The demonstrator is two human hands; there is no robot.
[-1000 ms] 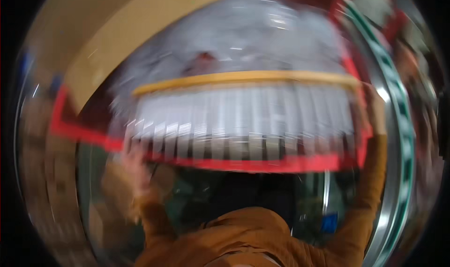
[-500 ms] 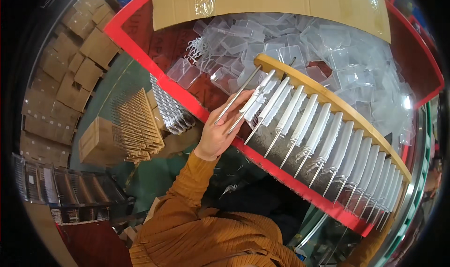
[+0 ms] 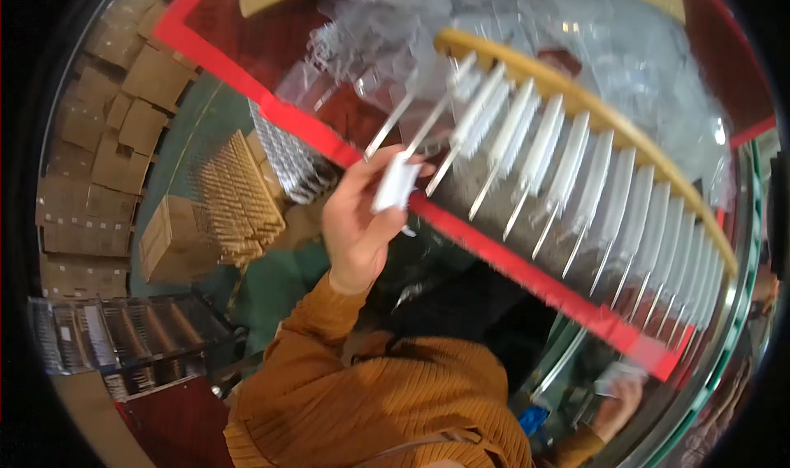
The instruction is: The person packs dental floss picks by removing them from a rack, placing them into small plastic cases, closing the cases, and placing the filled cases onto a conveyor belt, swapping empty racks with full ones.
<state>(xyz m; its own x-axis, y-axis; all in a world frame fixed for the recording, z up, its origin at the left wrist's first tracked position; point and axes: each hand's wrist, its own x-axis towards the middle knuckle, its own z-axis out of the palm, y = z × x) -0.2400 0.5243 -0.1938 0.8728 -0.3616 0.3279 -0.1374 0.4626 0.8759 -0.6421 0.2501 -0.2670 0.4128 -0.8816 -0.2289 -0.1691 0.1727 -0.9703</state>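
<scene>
1. The left hand (image 3: 358,221) is raised in the middle of the view, its fingers curled around a small white flat packet (image 3: 395,184) pinched between thumb and fingertips.
2. The packet sits just beside the lower tips of the leftmost metal pins of a long curved wooden rack (image 3: 576,106) hung with a row of white packets.
3. The rack lies tilted over a red-edged tabletop (image 3: 271,106) heaped with clear plastic bags (image 3: 625,48).
4. The right hand (image 3: 619,402) is low at the right edge, closed loosely on a small pale packet (image 3: 615,377); the grip is blurred.
5. Brown cardboard boxes (image 3: 107,122) are stacked on the left.
6. An orange ribbed sleeve (image 3: 346,377) fills the bottom.
</scene>
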